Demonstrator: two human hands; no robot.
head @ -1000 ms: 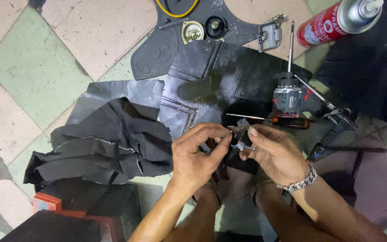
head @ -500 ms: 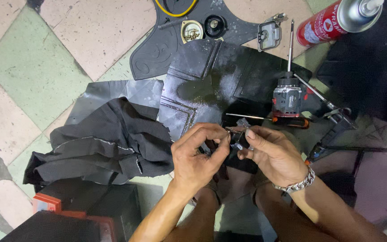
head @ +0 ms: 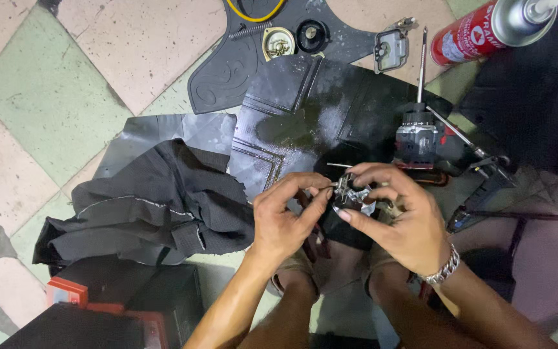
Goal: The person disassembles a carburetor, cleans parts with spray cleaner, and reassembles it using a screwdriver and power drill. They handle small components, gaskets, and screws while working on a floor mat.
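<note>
Tiled floor, black mats; both hands grip metal part.

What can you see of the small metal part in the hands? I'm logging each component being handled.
The small silvery metal part looks like cast, shiny metal with an irregular shape and several lugs. It is held above the wet black rubber mat, pinched between both hands: the right hand cups it from the side, the left hand touches its left edge with thumb and forefinger. Fingers hide much of it.

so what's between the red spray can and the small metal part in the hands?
In the head view, a grey power driver stands between the red spray can and the small metal part.
</note>
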